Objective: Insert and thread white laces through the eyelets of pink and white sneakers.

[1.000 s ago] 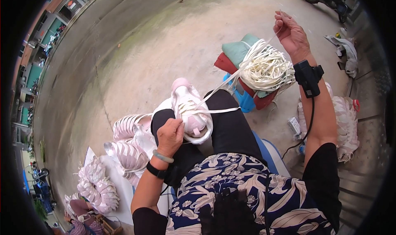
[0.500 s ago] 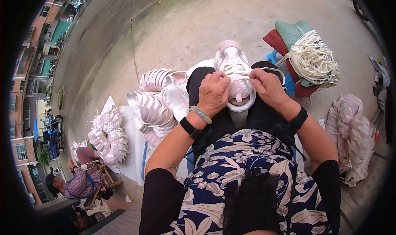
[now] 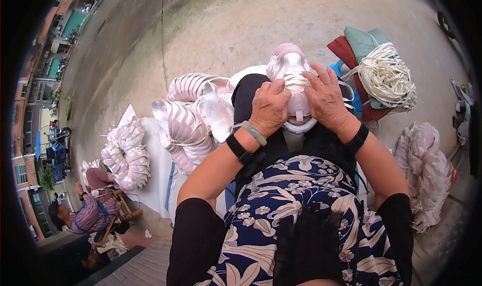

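A pink-and-white sneaker point(image 3: 299, 99) rests between my knees, toe pointing away and heel opening toward me. Cream shoelace point(image 3: 296, 79) crosses its front in several rows. My left hand point(image 3: 268, 107) is closed at the shoe's left side, fingers bent and thumb by the tongue; any lace within its grip is hidden. Against the right side lies my right hand point(image 3: 327, 99), fingers stretched forward and apart, thumb near the laces. A loose lace loop point(image 3: 347, 91) shows beyond that hand, over my right knee.
Strung pink-and-white shoe uppers point(image 3: 183, 128) lie at my left, with another coil point(image 3: 126, 155) farther out. A cream lace bundle point(image 3: 385, 75) sits on red and green cloth at right. More uppers point(image 3: 423, 173) lie below it. A seated person point(image 3: 93, 210) is at lower left.
My right hand has gone from pinching near the tongue to fingers stretched along the shoe's side. My left hand has shifted slightly right and down. The whole view has shifted a little.
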The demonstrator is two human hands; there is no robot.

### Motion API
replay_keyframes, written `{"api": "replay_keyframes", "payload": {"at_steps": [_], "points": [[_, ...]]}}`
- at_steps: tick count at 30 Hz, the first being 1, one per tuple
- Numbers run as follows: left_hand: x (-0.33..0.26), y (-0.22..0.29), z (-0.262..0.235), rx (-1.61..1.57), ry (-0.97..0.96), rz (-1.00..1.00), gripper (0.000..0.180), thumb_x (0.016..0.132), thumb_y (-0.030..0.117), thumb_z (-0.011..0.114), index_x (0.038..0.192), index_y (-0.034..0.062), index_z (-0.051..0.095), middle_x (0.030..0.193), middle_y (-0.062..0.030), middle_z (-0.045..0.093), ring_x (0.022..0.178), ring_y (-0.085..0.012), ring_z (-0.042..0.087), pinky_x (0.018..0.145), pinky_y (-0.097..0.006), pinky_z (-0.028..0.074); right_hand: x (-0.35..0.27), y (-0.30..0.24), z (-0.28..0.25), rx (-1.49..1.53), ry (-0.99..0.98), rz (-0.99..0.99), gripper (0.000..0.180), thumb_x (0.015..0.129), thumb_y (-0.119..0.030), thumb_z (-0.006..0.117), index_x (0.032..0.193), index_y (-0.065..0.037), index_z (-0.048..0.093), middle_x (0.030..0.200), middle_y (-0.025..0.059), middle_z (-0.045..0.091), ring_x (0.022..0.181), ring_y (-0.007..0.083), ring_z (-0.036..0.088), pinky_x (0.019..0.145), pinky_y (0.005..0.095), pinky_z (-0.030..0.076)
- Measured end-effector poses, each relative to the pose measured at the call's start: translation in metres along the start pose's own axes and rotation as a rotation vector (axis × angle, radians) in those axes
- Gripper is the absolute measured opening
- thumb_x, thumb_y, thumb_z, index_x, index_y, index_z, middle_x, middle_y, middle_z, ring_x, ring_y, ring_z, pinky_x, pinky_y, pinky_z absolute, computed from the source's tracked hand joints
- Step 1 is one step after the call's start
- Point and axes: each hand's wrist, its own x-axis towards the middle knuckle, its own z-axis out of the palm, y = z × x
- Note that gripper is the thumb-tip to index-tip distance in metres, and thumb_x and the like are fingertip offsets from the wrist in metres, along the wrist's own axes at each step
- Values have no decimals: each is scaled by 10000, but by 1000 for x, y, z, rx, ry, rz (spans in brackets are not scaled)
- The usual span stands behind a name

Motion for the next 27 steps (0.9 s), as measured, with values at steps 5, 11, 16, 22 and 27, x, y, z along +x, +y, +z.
{"api": "replay_keyframes", "payload": {"at_steps": [5, 11, 16, 22, 27], "points": [[2, 1, -1, -7, -17, -2, 145, 716, 52, 610, 860, 65, 624, 998, -107, 573, 848, -291, 544, 750, -367, 455, -3, 4, 7, 50, 14, 33, 109, 713, -87, 570, 800, -37, 613, 1201, 130, 515, 1255, 334, 375, 1012, 543, 281], [2, -1, 0, -22, -9, -3, 167, 713, 41, 600, 879, 54, 619, 1013, -114, 571, 851, -296, 544, 748, -368, 457, -5, 2, 10, 110, 51, 40, 98, 704, -53, 560, 796, -20, 571, 1182, 133, 527, 1206, 363, 414, 1008, 522, 294], [4, -1, -1, -16, -27, -17, 193, 704, 39, 604, 897, 47, 616, 1030, -123, 571, 869, -300, 546, 767, -378, 458, -6, -1, 15, 54, 59, 64, 131, 729, -78, 546, 832, -13, 592, 1174, 128, 527, 1221, 333, 410, 1001, 524, 292], [3, -3, -3, -24, -55, 21, 211, 689, 28, 601, 900, 37, 614, 1051, -135, 570, 878, -308, 547, 778, -379, 460, -3, -1, 27, 168, 120, 117, 104, 723, -60, 554, 819, -25, 576, 1129, 133, 537, 1181, 339, 435, 982, 503, 307], [5, -3, -4, -40, -63, 3, 221, 687, 20, 593, 907, 32, 611, 1051, -139, 567, 866, -306, 548, 771, -377, 460, -3, 12, 31, 522, 52, 173, 79, 739, -63, 564, 807, -30, 544, 1080, 139, 542, 1097, 338, 476, 926, 449, 350]]}}
